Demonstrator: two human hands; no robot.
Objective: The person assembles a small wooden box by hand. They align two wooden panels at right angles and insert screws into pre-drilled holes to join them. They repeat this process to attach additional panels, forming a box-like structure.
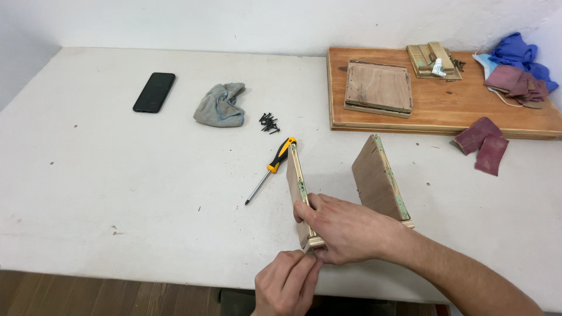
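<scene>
Right hand (345,229) clamps the upright left panel (298,193), left hand (287,284) pinches closed at its near corner at the desk (117,175) edge; a slip could topple it off.

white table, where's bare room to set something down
The white table is bare left of the yellow-and-black screwdriver and in front of the black phone. It is crowded at right, around the wooden board and dark red sandpaper sheets.

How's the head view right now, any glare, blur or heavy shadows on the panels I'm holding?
Head view: even, soft light, no glare; the wooden panels, right hand and left hand are sharp, with only faint shadows on the white table; table edges bow slightly from the wide lens.
</scene>
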